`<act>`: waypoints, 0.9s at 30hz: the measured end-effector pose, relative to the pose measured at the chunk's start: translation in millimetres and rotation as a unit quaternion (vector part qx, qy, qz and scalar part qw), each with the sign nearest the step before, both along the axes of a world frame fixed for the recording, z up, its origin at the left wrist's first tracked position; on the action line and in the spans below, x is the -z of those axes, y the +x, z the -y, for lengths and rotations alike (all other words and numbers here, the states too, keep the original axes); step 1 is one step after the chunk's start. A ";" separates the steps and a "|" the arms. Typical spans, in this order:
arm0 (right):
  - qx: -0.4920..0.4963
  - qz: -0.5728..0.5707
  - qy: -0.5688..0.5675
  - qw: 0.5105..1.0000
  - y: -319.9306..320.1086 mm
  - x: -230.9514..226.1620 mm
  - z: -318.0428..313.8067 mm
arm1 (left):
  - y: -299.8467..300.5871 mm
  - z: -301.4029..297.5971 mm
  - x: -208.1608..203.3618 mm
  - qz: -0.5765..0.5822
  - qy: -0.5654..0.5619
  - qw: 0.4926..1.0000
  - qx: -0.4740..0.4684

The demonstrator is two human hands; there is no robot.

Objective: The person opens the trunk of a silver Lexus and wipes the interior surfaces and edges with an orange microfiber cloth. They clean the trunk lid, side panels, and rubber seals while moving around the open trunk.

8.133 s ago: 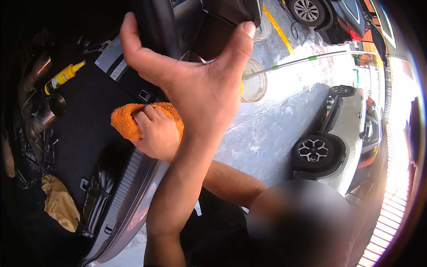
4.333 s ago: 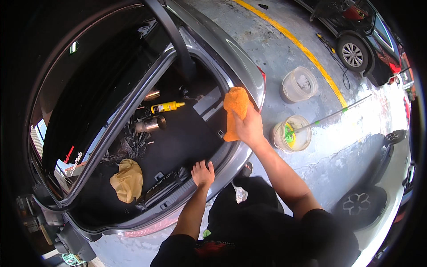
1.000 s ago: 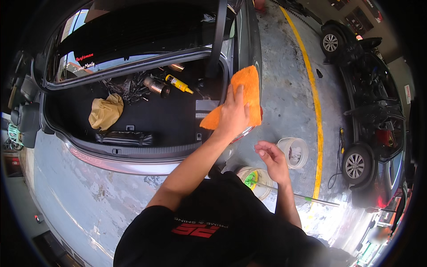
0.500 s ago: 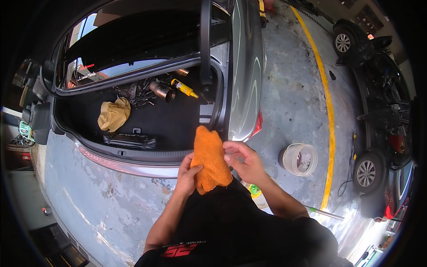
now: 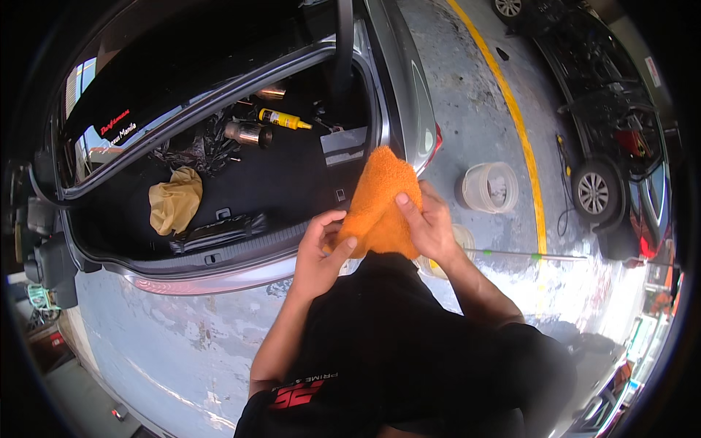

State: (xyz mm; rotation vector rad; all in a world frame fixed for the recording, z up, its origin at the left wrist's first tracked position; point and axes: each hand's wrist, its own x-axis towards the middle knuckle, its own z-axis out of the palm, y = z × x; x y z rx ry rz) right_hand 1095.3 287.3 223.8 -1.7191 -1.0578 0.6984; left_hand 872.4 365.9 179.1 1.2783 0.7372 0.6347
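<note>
An orange microfiber towel (image 5: 381,201), folded and bunched, is held between my hands in front of my body, just over the rear edge of an open car trunk (image 5: 292,193). My right hand (image 5: 432,223) grips its right side, thumb pressed on the front and fingers behind. At the lower left of the towel is my left hand (image 5: 321,252), its thumb on the cloth and its fingers loosely curved around that edge. Inside the trunk lie a yellow bottle (image 5: 281,118), a metal exhaust tip (image 5: 252,134), a tan cloth (image 5: 175,202) and a long black pouch (image 5: 223,233).
Crumpled black plastic (image 5: 208,142) and a pale flat panel (image 5: 343,146) also lie in the trunk. To the right, a translucent bucket (image 5: 471,188) stands on the worn floor, and a long pole (image 5: 504,254) extends behind my right arm. A dark car (image 5: 621,146) is beyond the yellow line (image 5: 520,124).
The towel and both hands have shifted up and right in view. My right thumb, beside the towel before, now presses on its front; the left fingers have loosened. The view has turned.
</note>
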 end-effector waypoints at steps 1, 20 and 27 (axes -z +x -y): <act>0.018 0.146 0.018 0.989 -8.1 -1.5 4.4 | -15.4 -3.4 6.8 -0.002 -0.015 1.000 0.006; 0.223 0.339 -0.055 0.912 -6.0 55.1 -141.2 | -83.9 -99.1 35.8 -0.075 0.035 0.996 -0.013; 0.224 0.229 -0.030 0.947 -43.0 99.0 -70.7 | -75.0 -71.2 46.3 -0.119 -0.010 0.990 0.071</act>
